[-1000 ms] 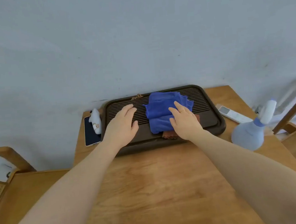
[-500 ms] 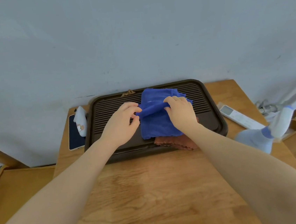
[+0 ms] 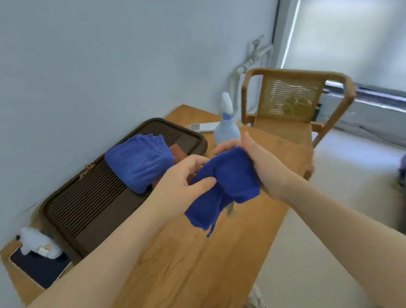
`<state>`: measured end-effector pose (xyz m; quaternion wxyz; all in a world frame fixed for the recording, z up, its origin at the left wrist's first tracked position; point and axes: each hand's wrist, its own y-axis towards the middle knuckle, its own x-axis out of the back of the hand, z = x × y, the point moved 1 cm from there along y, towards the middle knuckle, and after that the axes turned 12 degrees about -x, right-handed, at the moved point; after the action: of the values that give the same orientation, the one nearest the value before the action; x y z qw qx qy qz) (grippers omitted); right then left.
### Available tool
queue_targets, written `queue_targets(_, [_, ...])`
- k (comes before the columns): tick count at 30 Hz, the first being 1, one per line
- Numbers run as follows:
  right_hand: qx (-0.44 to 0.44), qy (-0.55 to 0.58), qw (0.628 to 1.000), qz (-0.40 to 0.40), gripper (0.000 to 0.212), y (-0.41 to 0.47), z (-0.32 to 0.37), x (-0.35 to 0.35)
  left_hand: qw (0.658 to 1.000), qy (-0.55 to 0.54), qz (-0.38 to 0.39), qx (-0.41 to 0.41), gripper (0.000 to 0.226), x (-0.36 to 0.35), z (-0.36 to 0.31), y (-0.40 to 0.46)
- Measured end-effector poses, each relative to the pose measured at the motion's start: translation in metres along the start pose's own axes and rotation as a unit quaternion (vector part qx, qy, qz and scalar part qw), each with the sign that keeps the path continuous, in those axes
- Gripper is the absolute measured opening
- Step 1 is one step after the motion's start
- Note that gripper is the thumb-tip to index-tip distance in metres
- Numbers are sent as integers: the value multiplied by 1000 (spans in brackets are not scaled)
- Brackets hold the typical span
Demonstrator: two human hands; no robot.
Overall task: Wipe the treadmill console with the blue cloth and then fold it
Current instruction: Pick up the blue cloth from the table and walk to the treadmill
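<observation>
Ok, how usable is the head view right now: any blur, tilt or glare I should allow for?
Head view: heavily tilted, wide-angle bend at the edges; motion blur softens the chair and spray bottle; bright, washed-out daylight from the window at right; the blue cloth between left hand and right hand is fairly sharp.

Both hands hold a blue cloth (image 3: 227,184) above the wooden bench (image 3: 184,268): the left hand (image 3: 182,181) pinches its left end, the right hand (image 3: 260,162) grips its right side. At ten o'clock, more blue cloths (image 3: 138,160) lie on a dark slatted tray (image 3: 87,203); a spray bottle (image 3: 226,126) stands at twelve.
</observation>
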<state>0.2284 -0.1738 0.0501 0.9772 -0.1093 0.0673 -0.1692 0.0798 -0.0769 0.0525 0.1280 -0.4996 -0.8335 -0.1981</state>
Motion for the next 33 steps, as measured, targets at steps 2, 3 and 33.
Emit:
queue_targets(2, [-10,22,998,-51,44,-50,-15,4,999,-27,38,-14,20,-23,-11,-12])
queue_targets(3, [-16,25,997,-77,39,-76,-24,5,997,-43,55,-18,15,-37,-18,-18])
queue_targets(33, [10,193,761,-619,41,-755,-190,23,804,-105,565,-151,27,-531,-308,-331])
